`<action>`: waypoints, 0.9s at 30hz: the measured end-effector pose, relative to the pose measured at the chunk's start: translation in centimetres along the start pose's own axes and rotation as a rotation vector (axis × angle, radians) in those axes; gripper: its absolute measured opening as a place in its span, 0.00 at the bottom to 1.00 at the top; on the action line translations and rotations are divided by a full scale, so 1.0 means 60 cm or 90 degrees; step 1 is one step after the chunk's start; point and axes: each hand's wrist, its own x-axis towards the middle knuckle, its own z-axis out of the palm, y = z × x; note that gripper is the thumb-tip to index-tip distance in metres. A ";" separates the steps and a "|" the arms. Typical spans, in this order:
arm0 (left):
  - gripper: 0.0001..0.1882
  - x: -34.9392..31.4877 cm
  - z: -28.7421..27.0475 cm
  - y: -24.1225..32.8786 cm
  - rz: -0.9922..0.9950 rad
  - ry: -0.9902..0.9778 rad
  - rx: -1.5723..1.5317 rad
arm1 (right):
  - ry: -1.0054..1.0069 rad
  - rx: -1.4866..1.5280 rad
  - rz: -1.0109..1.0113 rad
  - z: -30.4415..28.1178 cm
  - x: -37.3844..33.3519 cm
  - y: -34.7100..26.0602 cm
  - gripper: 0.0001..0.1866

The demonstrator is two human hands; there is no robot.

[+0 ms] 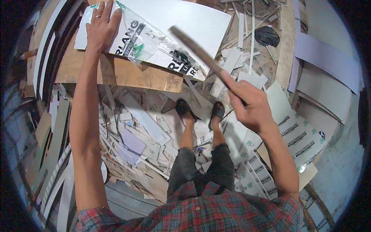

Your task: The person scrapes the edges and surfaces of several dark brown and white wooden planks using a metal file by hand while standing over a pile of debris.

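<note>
My left hand (101, 29) lies flat with fingers spread on a white board (185, 19), pressing on its left end. Clear printed plastic film (141, 36) is partly peeled and crumpled along the board's near side. A wooden bench (127, 73) carries the board, whose near edge runs slantwise. My right hand (251, 104) is closed round one end of a long, flat, brown-grey file (199, 50). The file slants up to the left, with its blunt far end over the board; I cannot tell whether it touches. Slight blur shows on the file.
Offcuts and strips (154, 127) litter the floor around my feet (216, 112). Printed sheets (305, 139) lie at the right, beside pale panels (324, 62). Thin strips and a black crumpled piece (267, 36) lie beyond the board's right end. Long boards (48, 50) lean at the left.
</note>
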 end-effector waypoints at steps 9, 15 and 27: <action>0.23 -0.009 0.000 -0.013 0.027 -0.052 0.062 | -0.018 -0.011 0.014 -0.006 -0.004 -0.003 0.37; 0.28 -0.010 0.010 -0.012 -0.099 -0.033 -0.045 | -0.012 0.001 -0.015 0.019 0.013 -0.027 0.34; 0.42 0.029 -0.040 -0.017 -0.300 -0.200 -0.238 | 0.196 0.211 0.163 0.008 -0.017 -0.003 0.35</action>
